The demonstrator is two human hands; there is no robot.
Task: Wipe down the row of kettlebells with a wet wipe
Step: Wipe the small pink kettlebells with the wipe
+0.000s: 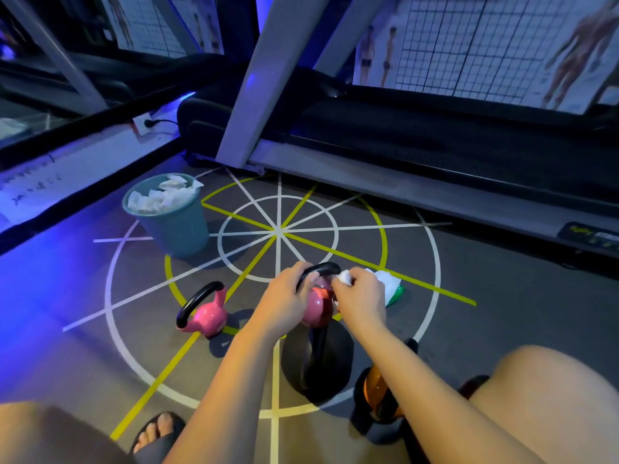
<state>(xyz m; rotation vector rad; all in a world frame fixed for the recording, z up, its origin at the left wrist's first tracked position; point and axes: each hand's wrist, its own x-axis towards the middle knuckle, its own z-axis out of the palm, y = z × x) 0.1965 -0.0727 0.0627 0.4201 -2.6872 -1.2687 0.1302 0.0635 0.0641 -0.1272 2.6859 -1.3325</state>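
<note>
Your left hand (288, 293) grips the handle (322, 269) of the pink kettlebell (316, 303); your right hand (361, 296), just right of that handle, pinches a wet wipe (345, 277), seemingly touching it.

Dim, blue glow at left, wide-angle edge distortion.

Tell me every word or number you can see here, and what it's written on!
Nothing is clear enough to quote.
Dark handwriting on the white panel by the left wall: scrawled and blurred, unreadable.
Yellow print on the treadmill's black label: too blurred to read.
Body-chart posters: any print is too small to read.
Left pink kettlebell and wipe packet: no text visible.
</note>
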